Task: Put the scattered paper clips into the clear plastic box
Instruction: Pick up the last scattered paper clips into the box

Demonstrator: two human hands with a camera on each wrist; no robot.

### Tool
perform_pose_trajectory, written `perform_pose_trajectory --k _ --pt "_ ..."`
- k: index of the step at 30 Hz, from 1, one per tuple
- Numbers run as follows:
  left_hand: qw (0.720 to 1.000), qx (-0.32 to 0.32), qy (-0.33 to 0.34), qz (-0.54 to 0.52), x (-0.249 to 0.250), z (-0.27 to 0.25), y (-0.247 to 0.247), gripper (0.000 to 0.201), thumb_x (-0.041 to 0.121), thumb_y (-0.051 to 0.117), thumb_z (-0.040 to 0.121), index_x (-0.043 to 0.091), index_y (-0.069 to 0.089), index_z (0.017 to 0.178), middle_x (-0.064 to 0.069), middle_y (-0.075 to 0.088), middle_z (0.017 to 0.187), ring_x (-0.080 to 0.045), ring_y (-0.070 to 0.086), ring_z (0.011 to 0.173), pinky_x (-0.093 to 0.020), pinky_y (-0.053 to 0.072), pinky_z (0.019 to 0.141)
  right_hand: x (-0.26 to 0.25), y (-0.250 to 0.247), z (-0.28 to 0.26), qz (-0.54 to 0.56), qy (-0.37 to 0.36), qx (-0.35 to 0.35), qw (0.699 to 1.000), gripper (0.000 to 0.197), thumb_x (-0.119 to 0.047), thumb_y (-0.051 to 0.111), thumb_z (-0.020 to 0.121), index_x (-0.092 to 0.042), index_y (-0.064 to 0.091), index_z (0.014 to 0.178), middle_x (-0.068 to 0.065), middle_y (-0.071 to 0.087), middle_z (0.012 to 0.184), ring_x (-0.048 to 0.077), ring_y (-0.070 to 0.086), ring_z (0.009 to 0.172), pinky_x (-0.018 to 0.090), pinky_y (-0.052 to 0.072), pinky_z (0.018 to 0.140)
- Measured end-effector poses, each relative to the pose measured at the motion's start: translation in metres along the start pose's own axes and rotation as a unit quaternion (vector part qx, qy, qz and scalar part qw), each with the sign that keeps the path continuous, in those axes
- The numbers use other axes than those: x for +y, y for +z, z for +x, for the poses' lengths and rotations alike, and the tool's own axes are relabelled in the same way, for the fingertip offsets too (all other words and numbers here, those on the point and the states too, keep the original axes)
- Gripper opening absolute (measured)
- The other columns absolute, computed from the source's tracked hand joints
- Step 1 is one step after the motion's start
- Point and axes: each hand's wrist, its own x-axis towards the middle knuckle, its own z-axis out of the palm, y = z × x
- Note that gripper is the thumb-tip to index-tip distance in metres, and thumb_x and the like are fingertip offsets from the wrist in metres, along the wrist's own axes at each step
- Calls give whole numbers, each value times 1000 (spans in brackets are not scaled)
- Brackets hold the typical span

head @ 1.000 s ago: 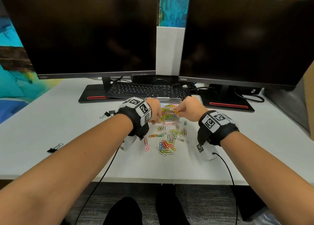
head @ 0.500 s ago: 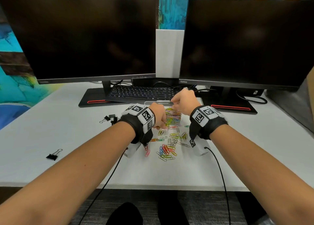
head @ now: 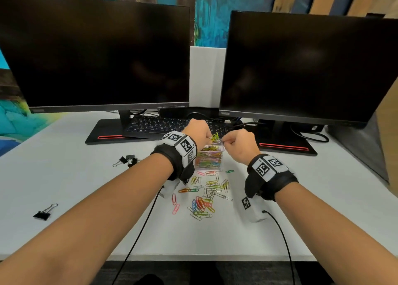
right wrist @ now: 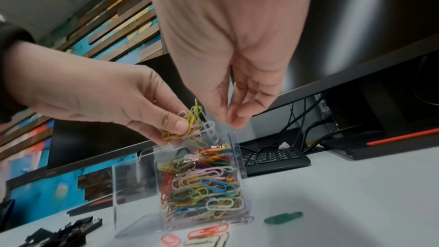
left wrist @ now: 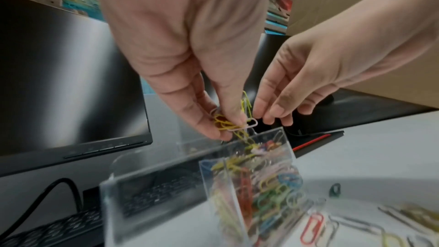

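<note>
The clear plastic box (head: 210, 155) stands on the white desk, filled high with coloured paper clips, its lid open to the left (left wrist: 152, 181). My left hand (head: 210, 136) hovers over the box mouth and pinches a bunch of yellow and pink clips (left wrist: 228, 123), also seen in the right wrist view (right wrist: 190, 125). My right hand (right wrist: 229, 119) hangs just right of it over the box rim (right wrist: 237, 157), fingers pointing down, nothing plainly between them. Several scattered clips (head: 204, 196) lie on the desk in front of the box.
Black binder clips lie left of the box (head: 127, 160) and one further left (head: 45, 211). A keyboard (head: 163, 126) and two dark monitors on black bases stand close behind the box. A green clip (right wrist: 283, 216) lies right of the box.
My left hand has risen from the desk beside the pile to above the box with a bunch of clips. My right hand has shifted a little right and nearer, off the box's far edge.
</note>
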Motion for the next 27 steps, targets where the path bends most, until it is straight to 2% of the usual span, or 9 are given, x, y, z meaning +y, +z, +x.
perform_pose_trajectory --k 3,5,7,10,12,16,22,25,27 --pt "1000 -19 7 20 -7 3 9 19 21 63 89 5 72 93 -13 68 106 -30 62 103 -38 49 96 -1 5 -1 -3 -15 -23 1000 28 -3 50 91 -4 68 112 9 67 116 18 61 108 13 40 83" --pt "999 -24 11 25 -11 0 12 17 22 64 88 15 74 101 -5 68 103 -24 61 102 -36 49 96 -3 8 1 -9 -22 -31 999 30 -1 51 90 -5 66 115 9 67 116 18 60 109 13 39 85" --pt "1000 3 16 4 -13 0 15 15 18 68 86 16 72 100 -4 67 97 -20 60 98 -33 50 95 -4 10 3 -19 -27 -36 999 30 -3 52 90 -7 65 117 8 67 116 18 61 109 16 41 88" --pt "997 42 -5 -65 -15 0 17 37 15 73 81 9 65 117 -6 70 107 -18 64 102 -32 50 97 -1 14 6 -33 -25 -45 998 27 -11 58 90 -13 67 116 3 68 115 16 62 106 22 46 92" --pt "996 46 -15 -80 -20 0 18 38 15 74 80 9 66 117 -7 69 110 -17 65 102 -32 50 97 3 18 6 -32 -25 -53 998 24 -16 59 90 -16 70 111 1 69 113 16 63 104 26 48 93" --pt "997 43 -2 -66 -26 -1 19 22 13 69 84 12 72 106 -4 70 110 -18 64 104 -32 50 97 5 22 4 -34 -35 -66 997 20 -25 56 91 -19 74 96 1 73 97 17 64 92 34 52 87" --pt "999 37 12 -36 -26 -5 24 18 14 64 88 18 74 102 -1 69 110 -19 63 103 -36 51 95 -2 14 -1 -46 -40 -99 993 25 -33 53 93 -21 72 102 -1 71 103 16 63 95 34 53 84" --pt "997 65 20 -48 -27 -8 23 18 12 64 87 13 74 103 -2 69 110 -17 63 103 -29 50 96 -5 9 -7 -91 -46 -116 988 25 -30 51 95 -18 71 103 1 66 105 19 61 97 33 50 81" --pt "993 92 31 -72 -25 -12 20 19 12 63 88 10 73 104 -2 70 108 -15 63 102 -21 48 94 -7 7 -9 -95 -60 -66 991 25 -22 48 96 -14 70 106 6 60 109 23 59 100 36 51 84"
